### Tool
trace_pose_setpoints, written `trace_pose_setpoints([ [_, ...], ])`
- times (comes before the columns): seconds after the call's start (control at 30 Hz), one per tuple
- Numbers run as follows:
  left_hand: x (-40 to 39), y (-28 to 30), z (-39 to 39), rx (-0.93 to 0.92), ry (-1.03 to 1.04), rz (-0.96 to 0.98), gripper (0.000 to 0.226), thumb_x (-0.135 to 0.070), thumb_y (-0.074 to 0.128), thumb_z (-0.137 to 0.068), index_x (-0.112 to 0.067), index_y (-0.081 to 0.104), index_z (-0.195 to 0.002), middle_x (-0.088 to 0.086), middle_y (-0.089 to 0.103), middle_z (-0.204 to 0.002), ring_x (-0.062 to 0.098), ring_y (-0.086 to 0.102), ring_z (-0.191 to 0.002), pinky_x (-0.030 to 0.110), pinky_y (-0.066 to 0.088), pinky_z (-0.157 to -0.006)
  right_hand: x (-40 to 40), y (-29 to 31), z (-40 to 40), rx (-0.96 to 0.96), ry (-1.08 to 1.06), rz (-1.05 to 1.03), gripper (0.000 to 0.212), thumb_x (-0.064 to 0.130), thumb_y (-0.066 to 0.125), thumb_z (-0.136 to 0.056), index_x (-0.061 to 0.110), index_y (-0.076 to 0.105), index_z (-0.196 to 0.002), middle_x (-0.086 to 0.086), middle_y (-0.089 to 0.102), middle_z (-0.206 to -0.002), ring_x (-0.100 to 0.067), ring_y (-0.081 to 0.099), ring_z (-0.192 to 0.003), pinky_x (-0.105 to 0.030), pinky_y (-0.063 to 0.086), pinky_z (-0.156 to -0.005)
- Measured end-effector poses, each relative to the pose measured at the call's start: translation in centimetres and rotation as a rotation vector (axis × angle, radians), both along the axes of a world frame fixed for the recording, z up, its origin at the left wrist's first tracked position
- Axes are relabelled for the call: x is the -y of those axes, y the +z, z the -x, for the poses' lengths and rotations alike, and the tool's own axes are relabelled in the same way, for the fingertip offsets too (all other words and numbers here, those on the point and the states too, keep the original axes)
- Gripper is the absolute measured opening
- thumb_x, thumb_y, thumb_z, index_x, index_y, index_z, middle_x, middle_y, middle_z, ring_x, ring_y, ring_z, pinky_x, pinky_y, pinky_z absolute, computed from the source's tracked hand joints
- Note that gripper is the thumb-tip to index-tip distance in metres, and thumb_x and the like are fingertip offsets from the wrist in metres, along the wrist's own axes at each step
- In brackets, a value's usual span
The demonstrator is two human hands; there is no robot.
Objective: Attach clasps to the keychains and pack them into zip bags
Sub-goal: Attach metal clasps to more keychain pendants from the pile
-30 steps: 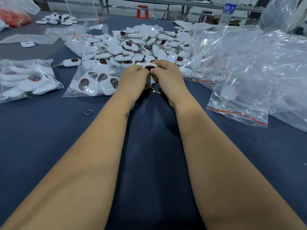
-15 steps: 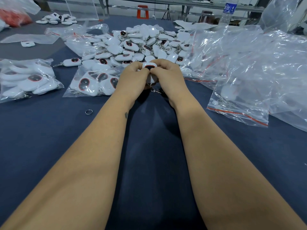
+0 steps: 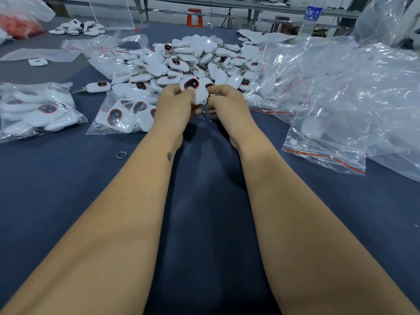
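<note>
I look down on a wide table (image 3: 68, 189) covered in dark blue cloth, matte and slightly napped, in a workshop with metal benches at the far wall; a clear water bottle (image 3: 311, 19) stands far right.

Progress, as I judge it, is partial; two filled bags lie on the left, one at the edge (image 3: 34, 110) and one nearer the middle (image 3: 122, 114), each holding several white fobs, so some packing is done; a large heap (image 3: 195, 60) of loose fobs sits far centre, so much remains; a drift of empty bags (image 3: 341, 92) waits on the right, thin, crinkled, glossy, with red zip strips.

My hands work at the near foot of the heap; the left hand (image 3: 172, 108) has its fingers curled round a keychain (image 3: 195, 88), pinching it; the right hand (image 3: 227, 103) is curled too and pinches at the same piece from the other side; a short metal chain (image 3: 206, 111) hangs blurred between them; whether the clasp is on yet I cannot tell.

The fobs are smooth rounded white plastic, pebble-shaped, each with a dark oval window rimmed in red; one lies alone left of the heap (image 3: 98, 86) with its clasp attached; a bare steel ring (image 3: 121, 154) lies near my left forearm.
</note>
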State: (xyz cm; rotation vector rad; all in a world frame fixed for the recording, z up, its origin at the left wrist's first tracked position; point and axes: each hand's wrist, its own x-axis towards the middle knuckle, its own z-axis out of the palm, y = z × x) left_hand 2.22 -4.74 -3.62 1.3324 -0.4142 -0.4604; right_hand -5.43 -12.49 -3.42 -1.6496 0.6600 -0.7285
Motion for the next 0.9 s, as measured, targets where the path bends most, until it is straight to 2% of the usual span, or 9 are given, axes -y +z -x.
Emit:
trace_pose_setpoints([
  [0.07, 0.0, 0.2, 0.0, -0.089, 0.003, 0.082, 0.026, 0.003, 0.05, -0.09, -0.004, 0.052, -0.115, 0.015, 0.065, -0.105, 0.013, 0.067, -0.07, 0.025, 0.059, -0.07, -0.3, 0.1, 0.2, -0.028, 0.048, 0.071, 0.031, -0.003, 0.051, -0.079, 0.016, 0.069, -0.094, 0.004, 0.066, -0.077, -0.011, 0.058, -0.067, -0.021, 0.049, -0.064],
  [0.1, -0.1, 0.3, 0.0, -0.102, 0.004, 0.101, 0.03, 0.004, 0.051, -0.089, -0.005, 0.051, -0.118, 0.015, 0.064, -0.107, 0.015, 0.068, -0.072, 0.027, 0.06, -0.073, -0.4, 0.1, 0.2, -0.035, 0.055, 0.104, 0.031, -0.004, 0.051, -0.077, 0.017, 0.07, -0.09, 0.006, 0.064, -0.072, -0.009, 0.055, -0.064, -0.02, 0.046, -0.062],
  [0.27, -0.4, 0.6, 0.4, -0.134, -0.021, 0.157, 0.027, 0.008, 0.048, -0.087, -0.011, 0.052, -0.105, 0.012, 0.064, -0.093, 0.016, 0.07, -0.067, 0.027, 0.058, -0.067, -0.2, -0.1, 0.3, -0.009, 0.012, 0.08, 0.031, -0.005, 0.048, -0.082, 0.002, 0.072, -0.101, -0.006, 0.067, -0.08, -0.015, 0.054, -0.072, -0.026, 0.045, -0.068],
  [0.37, -0.5, 0.6, 0.4, -0.144, -0.012, 0.181, 0.027, 0.009, 0.054, -0.085, -0.012, 0.05, -0.102, 0.013, 0.06, -0.096, 0.016, 0.07, -0.069, 0.026, 0.058, -0.067, -0.2, 0.0, 0.3, -0.001, -0.011, 0.049, 0.028, -0.004, 0.049, -0.083, -0.001, 0.072, -0.099, -0.009, 0.067, -0.083, -0.014, 0.053, -0.074, -0.025, 0.044, -0.071],
  [0.53, -0.8, 0.6, 0.5, -0.021, -0.023, 0.204, 0.039, 0.008, 0.06, -0.087, -0.018, 0.055, -0.115, 0.013, 0.061, -0.102, 0.022, 0.066, -0.089, 0.03, 0.059, -0.076, -0.4, 0.3, 0.5, 0.08, 0.007, 0.026, 0.012, -0.001, 0.061, -0.084, 0.007, 0.07, -0.083, -0.002, 0.062, -0.071, -0.01, 0.052, -0.066, -0.019, 0.046, -0.066],
  [0.63, -1.0, 0.9, 0.5, 0.012, 0.004, 0.242, 0.036, 0.008, 0.062, -0.085, -0.016, 0.057, -0.112, 0.005, 0.063, -0.09, 0.015, 0.066, -0.082, 0.028, 0.058, -0.076, -0.4, 0.3, 0.8, 0.116, -0.001, 0.028, 0.014, 0.005, 0.064, -0.089, 0.014, 0.067, -0.079, 0.001, 0.06, -0.071, -0.009, 0.051, -0.061, -0.013, 0.046, -0.06],
  [0.77, -1.1, 1.3, 0.7, 0.114, 0.048, 0.235, 0.033, 0.008, 0.061, -0.085, -0.015, 0.061, -0.108, 0.004, 0.063, -0.088, 0.01, 0.066, -0.074, 0.024, 0.057, -0.071, -0.3, 0.7, 0.8, 0.205, -0.045, -0.116, 0.011, 0.012, 0.059, -0.095, 0.018, 0.064, -0.087, 0.004, 0.064, -0.081, -0.009, 0.056, -0.065, -0.015, 0.044, -0.059],
  [0.83, -1.1, 1.5, 0.9, 0.235, 0.057, 0.166, 0.03, 0.003, 0.06, -0.087, -0.017, 0.064, -0.108, 0.002, 0.068, -0.088, 0.013, 0.07, -0.081, 0.028, 0.059, -0.073, -0.2, 0.9, 0.8, 0.291, -0.046, -0.237, 0.015, 0.011, 0.054, -0.097, 0.018, 0.061, -0.086, 0.004, 0.066, -0.08, -0.01, 0.061, -0.064, -0.02, 0.046, -0.06],
  [0.9, -1.2, 1.8, 1.1, 0.309, 0.058, 0.137, 0.028, 0.0, 0.057, -0.088, -0.02, 0.066, -0.106, 0.007, 0.072, -0.089, 0.024, 0.071, -0.088, 0.039, 0.061, -0.077, -0.2, 1.0, 0.8, 0.363, -0.052, -0.338, 0.017, 0.009, 0.051, -0.098, 0.017, 0.059, -0.085, 0.001, 0.065, -0.077, -0.012, 0.064, -0.061, -0.021, 0.048, -0.059],
])
